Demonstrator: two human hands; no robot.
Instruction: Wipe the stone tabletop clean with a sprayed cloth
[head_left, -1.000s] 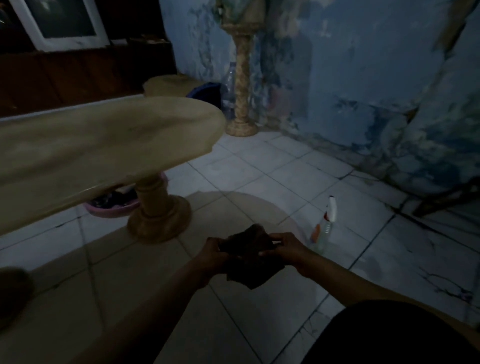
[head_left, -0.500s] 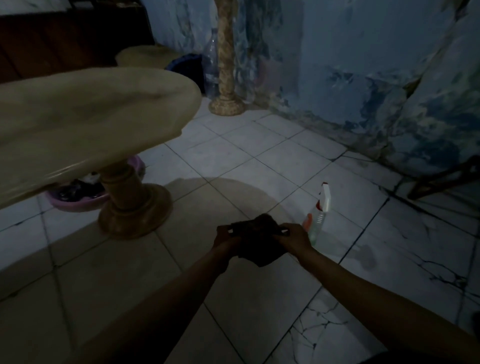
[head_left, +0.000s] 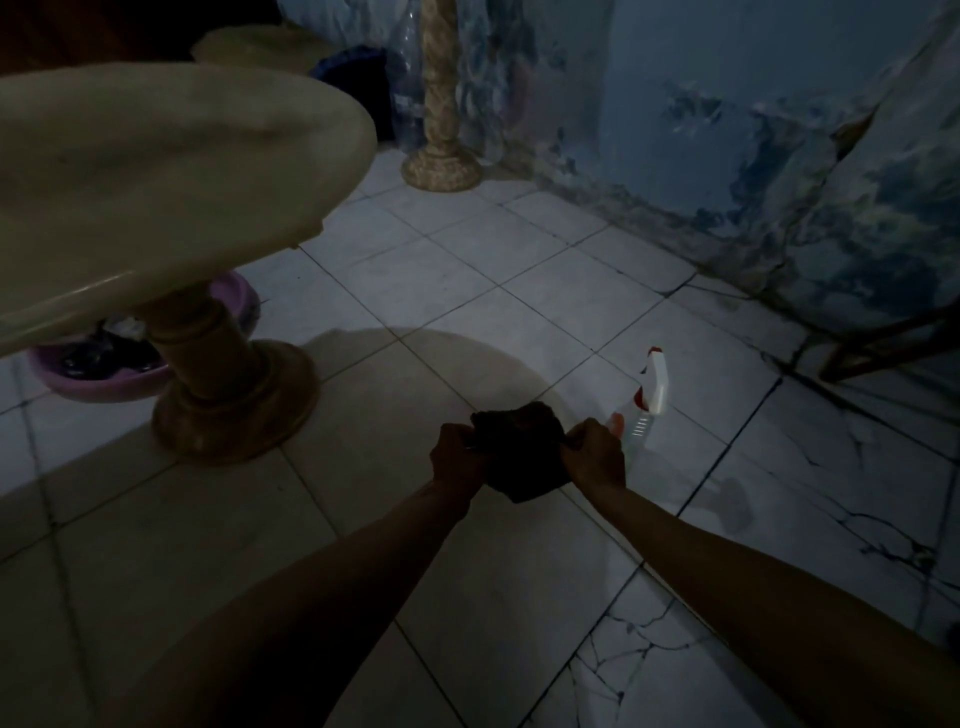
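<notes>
Since 0.5 s: cloth (head_left: 519, 452) is held lower in frame, bottle (head_left: 647, 402) nearer | grip: cloth is gripped by left hand (head_left: 460, 460) and right hand (head_left: 595, 457) | tabletop (head_left: 156, 171) upper left, unwiped | step: cloth readied; next: bottle to be picked up, one hand freed.

one head-worn view – looking forward and down, hands near, floor (head_left: 467, 291) beyond

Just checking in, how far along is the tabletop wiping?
Done: nothing visibly wiped. In hand: left hand and right hand grip the dark cloth above the floor, the spray bottle standing beyond it. Left: wiping the stone tabletop.
</notes>
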